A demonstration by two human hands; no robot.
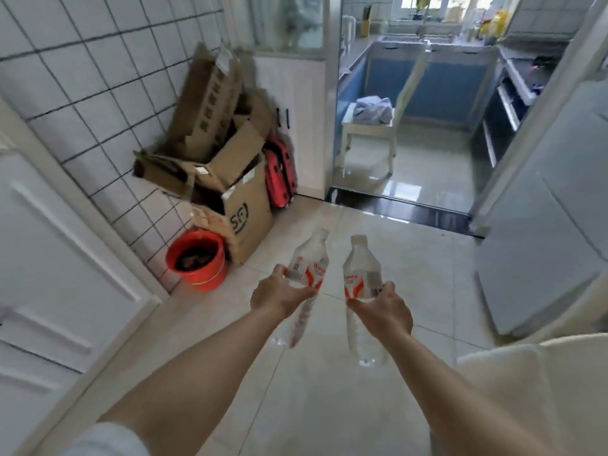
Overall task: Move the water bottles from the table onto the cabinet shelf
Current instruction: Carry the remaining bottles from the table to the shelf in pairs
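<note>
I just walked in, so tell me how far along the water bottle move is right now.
Done: two bottles are picked up; no table shows. In hand: the left hand grips the left bottle and the right hand grips the right bottle, both held out over the tiled floor. Left: placing them on the cabinet shelf, which is not in view.

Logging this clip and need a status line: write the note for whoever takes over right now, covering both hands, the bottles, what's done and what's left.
Left hand: grips the left water bottle round its label, cap pointing away and tilted right.
Right hand: grips the right water bottle the same way.
Both bottles are carried in the air over the tiled floor, apart from each other, facing the kitchen doorway.
Done: these two bottles are picked up.
Left: set them on the cabinet shelf. Neither table nor shelf is identifiable in view, so I cannot tell whether more bottles remain.
</note>
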